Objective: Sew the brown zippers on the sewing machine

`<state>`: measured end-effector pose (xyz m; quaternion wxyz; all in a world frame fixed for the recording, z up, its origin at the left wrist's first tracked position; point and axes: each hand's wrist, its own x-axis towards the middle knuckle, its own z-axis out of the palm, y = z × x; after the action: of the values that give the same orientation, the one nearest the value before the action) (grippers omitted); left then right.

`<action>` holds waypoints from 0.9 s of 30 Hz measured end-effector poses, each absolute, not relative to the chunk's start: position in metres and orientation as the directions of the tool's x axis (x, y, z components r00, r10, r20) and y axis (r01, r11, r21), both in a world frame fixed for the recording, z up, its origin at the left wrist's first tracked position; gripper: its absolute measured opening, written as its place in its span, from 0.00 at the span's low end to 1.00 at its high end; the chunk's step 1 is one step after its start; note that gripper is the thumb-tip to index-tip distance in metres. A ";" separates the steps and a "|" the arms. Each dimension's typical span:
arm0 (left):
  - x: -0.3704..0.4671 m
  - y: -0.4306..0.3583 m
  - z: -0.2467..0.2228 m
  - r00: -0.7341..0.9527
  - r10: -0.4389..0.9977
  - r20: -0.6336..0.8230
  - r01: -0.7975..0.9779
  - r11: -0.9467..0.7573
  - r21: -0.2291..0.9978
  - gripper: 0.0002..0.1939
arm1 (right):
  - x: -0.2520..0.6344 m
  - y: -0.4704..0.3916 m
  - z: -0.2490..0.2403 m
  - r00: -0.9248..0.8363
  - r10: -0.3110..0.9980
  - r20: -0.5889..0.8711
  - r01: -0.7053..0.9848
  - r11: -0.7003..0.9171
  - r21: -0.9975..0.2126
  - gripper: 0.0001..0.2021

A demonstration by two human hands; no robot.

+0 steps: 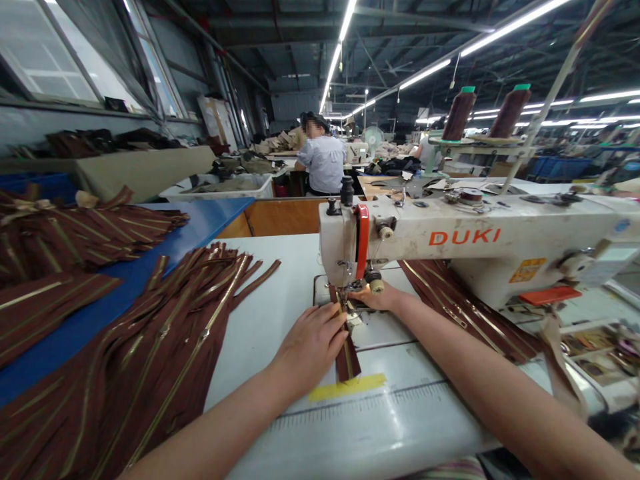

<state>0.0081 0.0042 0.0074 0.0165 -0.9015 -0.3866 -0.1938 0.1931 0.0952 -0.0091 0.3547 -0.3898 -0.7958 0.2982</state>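
My left hand (310, 343) lies flat on a brown zipper strip with a gold-coloured chain (349, 357), pressing it to the bed of a white DUKI sewing machine (465, 237). The strip runs under the presser foot (344, 300). My right hand (380, 298) reaches behind the needle area; its fingertips rest on the strip just past the foot, partly hidden by the machine head. A yellow tape mark (347, 387) is stuck on the table at the strip's near end.
A big pile of brown zippers (150, 360) lies at left on the white table (280, 300); more zippers (65, 233) lie on blue cloth and some (465, 307) behind the machine. Two brown thread cones (460, 113) stand above. A seated person (324, 163) works farther back.
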 end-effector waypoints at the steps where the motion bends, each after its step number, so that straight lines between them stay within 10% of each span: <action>1: 0.009 0.005 0.008 0.627 0.696 0.350 0.706 -0.698 0.124 0.12 | 0.193 0.094 -0.009 -0.444 0.831 0.334 0.399 0.518 -0.757 0.09; 27: 0.012 0.004 0.009 0.607 0.734 0.305 0.723 -0.669 0.173 0.13 | 0.197 0.092 -0.009 -0.477 0.806 0.352 0.346 0.540 -0.768 0.10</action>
<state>0.0119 0.0042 0.0087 -0.0158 -0.8962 -0.4063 -0.1775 0.1975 0.0920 -0.0086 0.3632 -0.3603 -0.7987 0.3167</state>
